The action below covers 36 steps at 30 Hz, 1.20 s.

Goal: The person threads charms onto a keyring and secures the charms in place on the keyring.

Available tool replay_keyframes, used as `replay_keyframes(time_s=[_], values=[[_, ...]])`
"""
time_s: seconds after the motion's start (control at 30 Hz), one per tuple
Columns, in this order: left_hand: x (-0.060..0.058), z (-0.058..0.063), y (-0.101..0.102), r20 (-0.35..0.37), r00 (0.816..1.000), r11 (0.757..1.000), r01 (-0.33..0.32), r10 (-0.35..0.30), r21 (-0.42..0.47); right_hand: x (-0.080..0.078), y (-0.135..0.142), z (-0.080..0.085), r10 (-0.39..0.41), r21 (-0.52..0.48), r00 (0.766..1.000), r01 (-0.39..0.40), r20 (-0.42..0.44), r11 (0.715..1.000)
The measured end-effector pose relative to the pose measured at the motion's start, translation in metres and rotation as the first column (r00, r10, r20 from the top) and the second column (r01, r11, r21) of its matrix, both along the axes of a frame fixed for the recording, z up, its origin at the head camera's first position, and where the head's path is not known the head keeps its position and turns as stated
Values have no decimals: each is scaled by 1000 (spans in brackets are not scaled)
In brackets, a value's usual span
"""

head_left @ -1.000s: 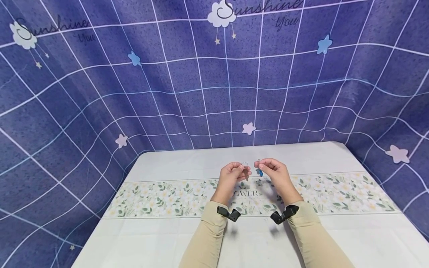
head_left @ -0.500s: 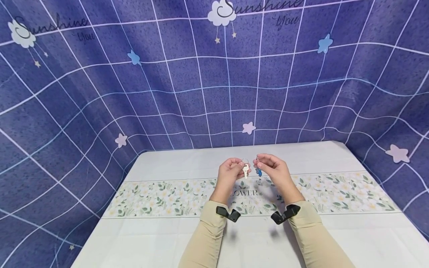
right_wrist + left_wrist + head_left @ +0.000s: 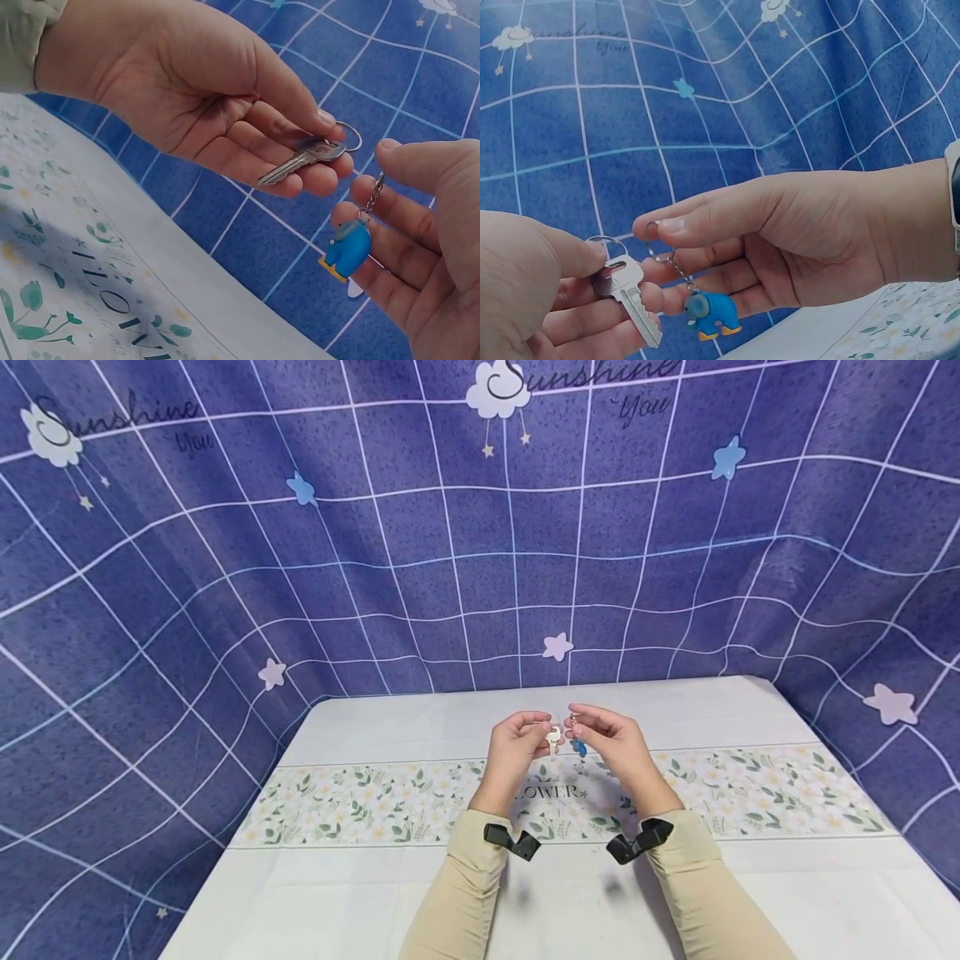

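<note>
**Key [image 3: 632, 296] in one hand, blue elephant charm [image 3: 712, 313] in the other**

In the left wrist view, the key lies against the left hand's [image 3: 521, 743] fingers, between 4 and 5 o'clock from the thumb tip, its blade pointing to 5 o'clock. Thumb and index finger pinch it near its ring [image 3: 361, 136]; the other fingers curl loosely beneath.

The charm hangs by its chain [image 3: 374, 193] at 5 o'clock from the right hand's [image 3: 611, 735] pinched thumb and index finger, the remaining fingers loosely bent behind it. In the head view, the charm sits toward 4 o'clock from the key, above the worktop [image 3: 337, 893]. Whether the two hands' fingertips touch, I cannot tell.
</note>
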<state>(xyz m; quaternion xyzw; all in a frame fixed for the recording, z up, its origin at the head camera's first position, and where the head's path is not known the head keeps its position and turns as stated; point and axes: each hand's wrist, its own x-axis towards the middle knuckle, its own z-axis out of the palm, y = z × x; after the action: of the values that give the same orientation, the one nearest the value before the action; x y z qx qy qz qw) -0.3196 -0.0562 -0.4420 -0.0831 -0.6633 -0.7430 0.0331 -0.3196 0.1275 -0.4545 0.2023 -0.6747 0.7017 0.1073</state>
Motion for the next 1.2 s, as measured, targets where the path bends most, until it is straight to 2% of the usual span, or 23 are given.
replay_keyframes(time_s=[0.3, 0.67, 0.93, 1.1, 1.2], values=[[6, 8, 1, -79, 997, 991, -1, -10, -137, 3, -3, 4, -9, 99, 1000, 8, 4, 995], [9, 10, 0, -89, 996, 986, -4, -11, -167, 5, -5, 5, -25, 164, 999, 29, -25, 986], [8, 11, 0, -108, 993, 987, 29, -46, -155, 4, -5, 5, -3, 144, 1000, 6, -16, 990], [9, 11, -1, -123, 991, 985, 25, -47, -173, 4, -5, 7, -28, 166, 1000, 27, 2, 986], [10, 13, -1, -150, 988, 976, 5, -38, -216, 10, -6, 15, -55, 202, 998, 54, 2, 978]])
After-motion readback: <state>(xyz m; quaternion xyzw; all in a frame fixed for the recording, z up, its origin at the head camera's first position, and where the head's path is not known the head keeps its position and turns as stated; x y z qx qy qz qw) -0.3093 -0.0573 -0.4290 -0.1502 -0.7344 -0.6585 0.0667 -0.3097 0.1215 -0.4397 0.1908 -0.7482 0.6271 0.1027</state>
